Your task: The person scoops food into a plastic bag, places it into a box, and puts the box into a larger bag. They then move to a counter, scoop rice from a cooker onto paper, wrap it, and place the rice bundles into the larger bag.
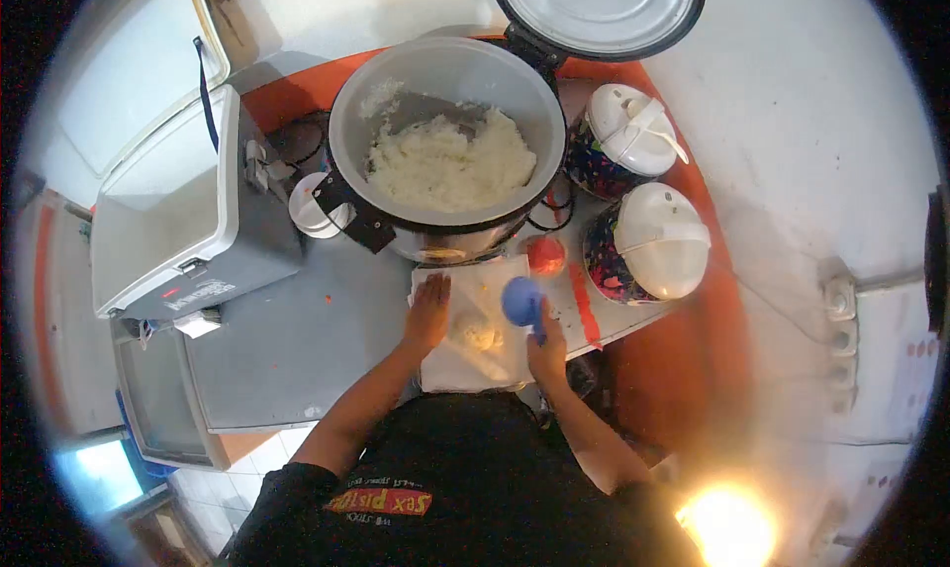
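Note:
My left hand [428, 312] lies flat, fingers stretched out, on the left side of a stack of white paper sheets [445, 367]. A small mound of rice [476, 331] sits on the top sheet, between my hands. My right hand [547, 354] is closed around the handle of a blue cup-like scoop [520, 302], held over the sheet's right edge and slightly blurred. Behind the paper stands a large open rice cooker [346, 102] with white rice [450, 161] inside. Just past the scoop is a small red round item [545, 255], whose kind I cannot make out.
The cooker's raised lid [602, 8] leans back against the wall. Two dark patterned containers with white lids [661, 240] stand at the right. An open grey cooler box [233, 231] and a white tub [315, 209] are at the left on the grey tabletop [297, 339].

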The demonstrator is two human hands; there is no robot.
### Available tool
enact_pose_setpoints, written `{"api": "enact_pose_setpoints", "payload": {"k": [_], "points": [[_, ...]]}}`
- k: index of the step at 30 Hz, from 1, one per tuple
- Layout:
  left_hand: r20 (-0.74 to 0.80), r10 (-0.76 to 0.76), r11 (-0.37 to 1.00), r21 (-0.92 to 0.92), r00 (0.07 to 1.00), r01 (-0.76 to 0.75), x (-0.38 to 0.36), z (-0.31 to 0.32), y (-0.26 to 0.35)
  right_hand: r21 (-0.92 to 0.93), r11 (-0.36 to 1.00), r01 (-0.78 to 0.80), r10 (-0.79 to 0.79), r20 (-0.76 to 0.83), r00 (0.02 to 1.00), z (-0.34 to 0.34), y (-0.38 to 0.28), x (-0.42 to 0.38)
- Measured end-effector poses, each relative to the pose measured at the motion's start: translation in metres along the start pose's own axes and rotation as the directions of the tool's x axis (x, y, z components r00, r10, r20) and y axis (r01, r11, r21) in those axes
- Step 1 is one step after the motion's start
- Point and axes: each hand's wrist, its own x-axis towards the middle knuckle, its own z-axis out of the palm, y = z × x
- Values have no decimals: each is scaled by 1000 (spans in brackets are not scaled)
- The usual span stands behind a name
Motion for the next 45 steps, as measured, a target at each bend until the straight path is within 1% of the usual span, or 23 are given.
{"api": "enact_pose_setpoints", "payload": {"k": [3,5,6,8,9,11,15,17,19,20,21,23,27,28,30,31,33,35,36,38,39,41,45], "points": [[25,-56,997,-45,998,57,1,5,5,-200,966,-160,132,-148,980,-10,39,25],[-124,5,1000,-25,992,-8,-1,15,3,-176,983,46,-87,-231,969,-11,56,46],[-121,3,1000,-24,993,-6,-1,18,1,-175,984,45,-85,-228,970,-9,61,61],[-141,11,1000,-21,990,-15,2,9,2,-339,894,292,-407,-344,846,-5,63,93],[-133,10,1000,-19,991,-12,3,1,4,-334,897,290,-402,-342,850,-4,62,107],[62,-152,934,-317,986,164,16,-29,17,-249,965,79,-159,-318,935,-3,53,130],[-47,-173,849,-513,984,125,37,-29,20,-262,965,-21,-90,-402,911,17,28,139],[10,-96,897,-434,995,91,45,-30,19,-244,936,253,-325,-325,888,54,32,125],[-15,-57,927,-372,998,48,49,-37,16,-401,844,357,-346,104,933,63,6,112],[-36,-18,951,-308,999,6,50,-47,18,-402,843,357,-345,105,933,60,2,108],[-33,-19,951,-308,999,8,49,-57,19,-408,830,381,-320,211,924,57,-1,104],[-183,215,973,-45,959,-226,38,-86,26,-441,817,372,-214,367,905,48,-11,96],[-117,378,897,-200,918,-395,-11,-74,30,-608,719,338,77,552,830,25,-60,66],[-20,320,919,-234,947,-316,-26,-62,36,-607,719,338,78,555,828,34,-53,53],[77,265,936,-260,961,-238,-39,-54,39,-437,645,627,-314,597,738,53,-32,28],[87,258,943,-239,962,-231,-43,-53,40,-454,701,550,-81,716,694,55,-33,19],[90,249,949,-219,964,-225,-45,-58,37,-459,690,559,-159,658,736,64,-5,-6],[-331,-19,998,52,943,38,-44,-67,27,-437,738,514,-201,585,786,63,7,-20],[-328,-27,998,49,944,45,-48,-59,11,-435,737,517,-199,592,781,61,9,-25],[-139,-49,942,-336,989,0,-52,-36,-23,-492,678,546,-222,572,790,57,12,-31],[-141,-49,941,-338,989,-2,-51,-31,-24,-494,676,546,-221,571,791,55,13,-31],[198,-424,620,-648,884,442,-50,-34,-15,-477,709,519,-176,592,786,48,10,-31],[226,-438,553,-695,870,459,-58,-21,-6,-469,722,508,-184,578,795,41,8,-29]]}}
